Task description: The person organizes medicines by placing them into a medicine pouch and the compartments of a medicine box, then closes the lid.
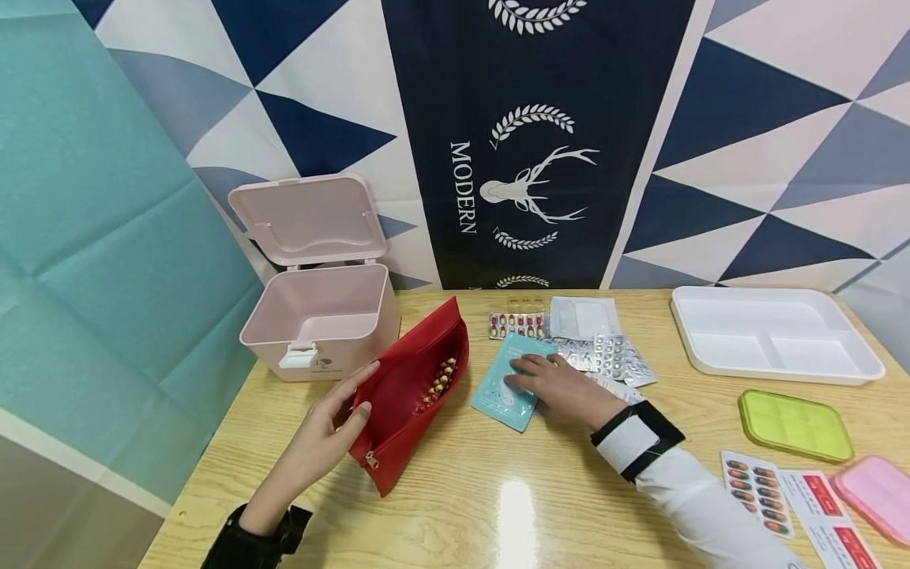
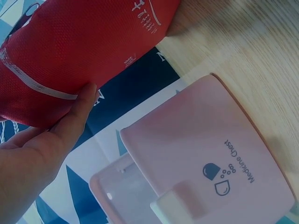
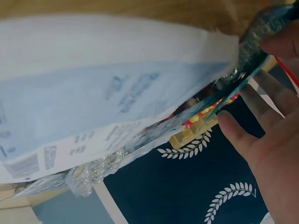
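In the head view my left hand [image 1: 323, 435] grips the red zip pouch [image 1: 405, 431] by its left side, thumb at the near edge and fingers behind. The pouch is tilted with its mouth open, and a blister strip of red and yellow capsules [image 1: 437, 386] shows inside. My right hand [image 1: 562, 387] holds a teal sachet [image 1: 505, 395], fingers spread on its top face. In the right wrist view its thumb [image 3: 282, 42] lies on the other side of the sachet's edge. Silver blister packs [image 1: 610, 356] and a white packet [image 1: 584, 318] lie beside this hand.
Behind the pouch stands a pink medicine box [image 1: 320, 316], its lid raised. Another capsule blister [image 1: 517, 325] lies near the wall. On the right are a white divided tray [image 1: 775, 336], a green pill case [image 1: 795, 425], a pink case [image 1: 878, 498] and more capsule packs [image 1: 757, 494].
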Demonstrator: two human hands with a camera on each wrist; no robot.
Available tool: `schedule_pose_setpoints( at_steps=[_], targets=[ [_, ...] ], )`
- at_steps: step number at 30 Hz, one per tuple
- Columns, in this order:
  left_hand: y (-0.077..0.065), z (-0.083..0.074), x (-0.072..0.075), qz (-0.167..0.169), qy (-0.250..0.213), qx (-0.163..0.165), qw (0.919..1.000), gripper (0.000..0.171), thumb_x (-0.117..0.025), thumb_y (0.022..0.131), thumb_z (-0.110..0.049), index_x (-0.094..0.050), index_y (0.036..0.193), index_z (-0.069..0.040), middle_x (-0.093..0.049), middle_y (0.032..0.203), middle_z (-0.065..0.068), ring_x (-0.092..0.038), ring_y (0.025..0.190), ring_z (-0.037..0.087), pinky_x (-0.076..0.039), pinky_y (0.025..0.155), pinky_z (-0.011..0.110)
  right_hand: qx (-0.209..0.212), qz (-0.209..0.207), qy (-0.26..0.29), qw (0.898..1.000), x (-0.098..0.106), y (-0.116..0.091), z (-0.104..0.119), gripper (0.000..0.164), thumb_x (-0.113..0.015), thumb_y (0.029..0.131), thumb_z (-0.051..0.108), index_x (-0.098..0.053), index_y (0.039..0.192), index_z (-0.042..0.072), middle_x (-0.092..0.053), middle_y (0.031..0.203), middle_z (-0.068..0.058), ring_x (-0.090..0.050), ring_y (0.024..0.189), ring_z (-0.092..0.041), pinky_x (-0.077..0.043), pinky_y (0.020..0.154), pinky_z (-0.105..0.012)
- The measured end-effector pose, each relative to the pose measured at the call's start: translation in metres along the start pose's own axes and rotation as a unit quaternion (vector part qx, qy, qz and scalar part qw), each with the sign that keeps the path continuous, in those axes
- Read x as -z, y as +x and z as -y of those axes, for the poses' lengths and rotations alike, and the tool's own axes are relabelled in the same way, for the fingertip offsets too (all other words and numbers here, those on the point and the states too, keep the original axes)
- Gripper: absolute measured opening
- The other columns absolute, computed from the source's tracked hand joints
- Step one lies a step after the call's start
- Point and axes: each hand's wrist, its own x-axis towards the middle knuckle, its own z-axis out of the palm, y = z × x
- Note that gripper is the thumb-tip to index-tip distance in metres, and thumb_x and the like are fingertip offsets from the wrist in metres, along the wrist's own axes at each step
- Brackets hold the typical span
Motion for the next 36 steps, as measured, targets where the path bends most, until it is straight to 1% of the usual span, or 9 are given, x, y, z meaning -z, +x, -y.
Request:
schedule_pose_setpoints(
  at_steps=[4,11,14,16,21,24,27,36],
  targets=[
    [0.0,0.0,0.0,0.0,0.0,-0.001,1.0,0.048,-0.048,0.091,-0.002,-0.039,0.137,-0.011,-0.039,0.14,0.017,-0.046,0.116,0.032,-0.047,0.087,0.052,0.0,-0.009,-0.004,1.0,0.0,0.0,0.0,0.049,-0.069,0.072,0.003,-0.058,0.119,0.013,-0.055,0.126,-0.017,-0.046,0.117,-0.036,-0.044,0.088,-0.057],
    [0.0,0.0,-0.001,-0.002,0.002,-0.006,1.0,0.048,-0.048,0.091,-0.001,-0.039,0.137,-0.01,-0.039,0.14,0.017,-0.046,0.116,0.032,-0.047,0.087,0.052,0.003,-0.014,-0.006,1.0,0.001,-0.001,0.002,0.038,-0.064,0.079,0.01,-0.06,0.117,0.013,-0.057,0.124,-0.016,-0.047,0.115,-0.035,-0.043,0.087,-0.058],
    [0.0,0.0,-0.001,-0.002,0.001,-0.007,1.0,0.048,-0.048,0.091,-0.001,-0.039,0.137,-0.01,-0.039,0.14,0.018,-0.046,0.116,0.032,-0.047,0.087,0.052,0.01,-0.028,-0.018,0.999,0.0,0.0,0.002,0.035,-0.063,0.08,0.011,-0.061,0.115,0.014,-0.059,0.121,-0.014,-0.049,0.112,-0.034,-0.044,0.086,-0.056],
    [0.0,0.0,-0.001,-0.002,0.0,-0.005,1.0,0.048,-0.048,0.091,-0.001,-0.039,0.137,-0.01,-0.039,0.14,0.018,-0.046,0.116,0.032,-0.047,0.087,0.053,0.018,-0.042,-0.031,0.998,-0.001,0.0,0.001,0.034,-0.064,0.079,0.009,-0.062,0.113,0.015,-0.061,0.118,-0.013,-0.051,0.109,-0.033,-0.044,0.086,-0.054],
    [0.0,-0.001,0.0,-0.001,0.001,0.0,1.0,0.048,-0.048,0.091,-0.002,-0.039,0.137,-0.01,-0.039,0.14,0.018,-0.046,0.116,0.033,-0.047,0.087,0.053,0.041,-0.083,-0.062,0.994,-0.003,0.002,-0.001,0.034,-0.067,0.074,0.001,-0.065,0.104,0.015,-0.066,0.107,-0.006,-0.056,0.1,-0.027,-0.046,0.082,-0.047],
    [0.0,-0.001,-0.001,0.0,-0.001,0.001,1.0,0.048,-0.048,0.091,-0.002,-0.039,0.137,-0.01,-0.039,0.14,0.018,-0.046,0.116,0.032,-0.047,0.087,0.053,0.046,-0.094,-0.079,0.991,-0.002,0.003,-0.001,0.036,-0.07,0.071,0.0,-0.065,0.103,0.015,-0.068,0.104,-0.004,-0.057,0.098,-0.024,-0.047,0.082,-0.044],
    [0.0,-0.001,-0.001,0.0,-0.004,0.001,1.0,0.048,-0.048,0.091,-0.001,-0.039,0.137,-0.009,-0.039,0.14,0.018,-0.046,0.116,0.033,-0.047,0.087,0.053,0.044,-0.104,-0.102,0.988,0.0,0.003,0.0,0.037,-0.07,0.07,0.001,-0.065,0.104,0.014,-0.068,0.103,-0.003,-0.057,0.098,-0.022,-0.048,0.082,-0.042],
    [0.001,-0.002,-0.002,-0.005,0.002,-0.002,1.0,0.048,-0.049,0.09,0.001,-0.04,0.136,-0.008,-0.04,0.139,0.019,-0.047,0.115,0.033,-0.047,0.087,0.053,0.028,-0.159,-0.139,0.977,0.013,0.001,0.001,0.035,-0.068,0.07,-0.002,-0.066,0.102,0.012,-0.069,0.097,-0.002,-0.06,0.092,-0.021,-0.049,0.08,-0.039]
  ],
)
